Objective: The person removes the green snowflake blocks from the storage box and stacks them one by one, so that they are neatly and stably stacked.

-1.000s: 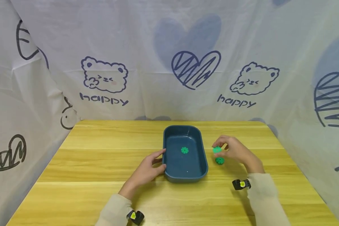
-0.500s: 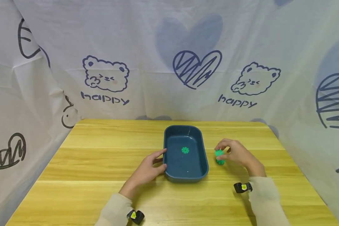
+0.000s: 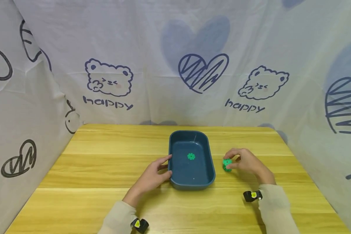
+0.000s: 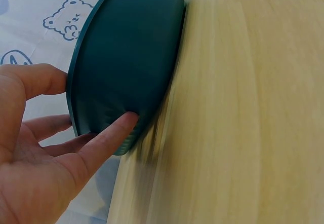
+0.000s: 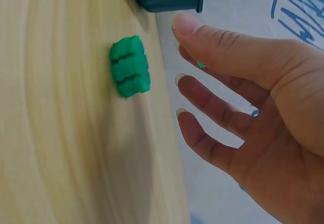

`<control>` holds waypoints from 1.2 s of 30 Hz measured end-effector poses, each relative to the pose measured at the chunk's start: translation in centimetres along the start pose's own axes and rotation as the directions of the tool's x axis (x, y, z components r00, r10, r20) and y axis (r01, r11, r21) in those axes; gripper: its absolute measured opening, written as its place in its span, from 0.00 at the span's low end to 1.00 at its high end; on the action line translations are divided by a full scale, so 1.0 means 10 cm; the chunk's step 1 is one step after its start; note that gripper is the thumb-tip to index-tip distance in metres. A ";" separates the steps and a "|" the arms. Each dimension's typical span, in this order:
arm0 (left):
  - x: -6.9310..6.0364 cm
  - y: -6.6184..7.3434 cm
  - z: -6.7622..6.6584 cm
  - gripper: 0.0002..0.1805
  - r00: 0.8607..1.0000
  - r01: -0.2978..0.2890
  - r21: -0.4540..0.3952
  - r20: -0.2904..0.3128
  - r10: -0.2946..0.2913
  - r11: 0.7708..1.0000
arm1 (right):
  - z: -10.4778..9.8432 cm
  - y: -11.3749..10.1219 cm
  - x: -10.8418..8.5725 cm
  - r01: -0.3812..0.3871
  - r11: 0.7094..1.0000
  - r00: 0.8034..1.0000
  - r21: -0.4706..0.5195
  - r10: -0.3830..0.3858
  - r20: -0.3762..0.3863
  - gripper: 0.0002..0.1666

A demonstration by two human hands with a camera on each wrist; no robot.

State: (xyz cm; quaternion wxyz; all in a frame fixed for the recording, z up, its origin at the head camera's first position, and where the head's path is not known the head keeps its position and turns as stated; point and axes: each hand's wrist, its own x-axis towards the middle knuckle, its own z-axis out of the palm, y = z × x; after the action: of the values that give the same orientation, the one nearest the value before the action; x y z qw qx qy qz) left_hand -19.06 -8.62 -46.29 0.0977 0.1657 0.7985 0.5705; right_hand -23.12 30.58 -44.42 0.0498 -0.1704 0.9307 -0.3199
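A dark blue tray [image 3: 190, 169] stands mid-table, with one green snowflake disc [image 3: 191, 156] on its floor. My left hand [image 3: 153, 175] rests spread fingers and thumb against the tray's left outer wall; the left wrist view shows fingertips [image 4: 129, 117] touching the side. To the right of the tray, my right hand [image 3: 247, 162] pinches a green snowflake disc [image 3: 227, 161] between thumb and fingers. Just under it lies a small stack of green discs [image 5: 130, 67] on the table. In the right wrist view the thumb hides nearly all of the pinched disc.
The wooden table [image 3: 105, 169] reaches back to a white curtain [image 3: 158, 65] printed with bears and hearts. More curtain hangs at both sides. Each wrist wears a black strap with a small device [image 3: 252, 195].
My right hand has come slightly down and nearer with its green disc, which now overlaps the stack in the head view. The left hand and the tray have stayed put.
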 end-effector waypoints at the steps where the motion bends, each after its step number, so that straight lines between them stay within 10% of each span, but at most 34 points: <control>1: 0.00 0.00 0.00 0.34 1.000 0.001 -0.003 -0.002 -0.001 1.000 | 0.00 0.02 0.00 -0.002 1.000 1.000 0.000 0.002 0.000 0.16; 36: -0.01 0.01 -0.02 0.33 1.000 -0.009 0.008 0.014 0.009 1.000 | 0.11 0.25 -0.02 -0.054 0.989 0.997 0.134 0.047 0.055 0.21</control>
State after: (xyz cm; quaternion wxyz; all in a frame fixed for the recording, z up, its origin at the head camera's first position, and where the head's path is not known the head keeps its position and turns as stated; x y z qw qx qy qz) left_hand -18.97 -8.78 -46.12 0.1000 0.1735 0.7992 0.5667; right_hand -23.48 31.86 -46.84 0.0933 -0.1513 0.9092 -0.3766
